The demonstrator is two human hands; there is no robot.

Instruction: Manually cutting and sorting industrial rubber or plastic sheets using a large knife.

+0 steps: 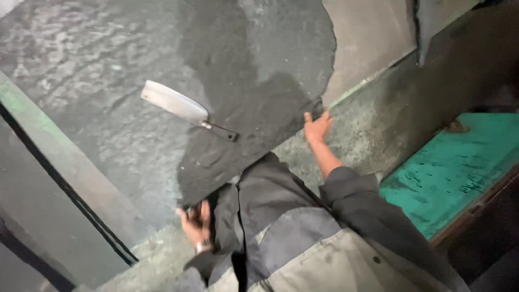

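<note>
**Both hands gripping the dark sheet**

Left hand (pixel 195 224) clutches the dark rubbery sheet (pixel 254 81) at its lower edge; right hand (pixel 316 127) pinches the far edge. Beyond both grips, a cleaver (pixel 184 108) rests on it. Shifting it likely demands an even pull.

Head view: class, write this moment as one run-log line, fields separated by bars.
left hand: grips dark sheet lower edge | right hand: on sheet's right edge | cleaver: lying on sheet | green board: at right
</note>
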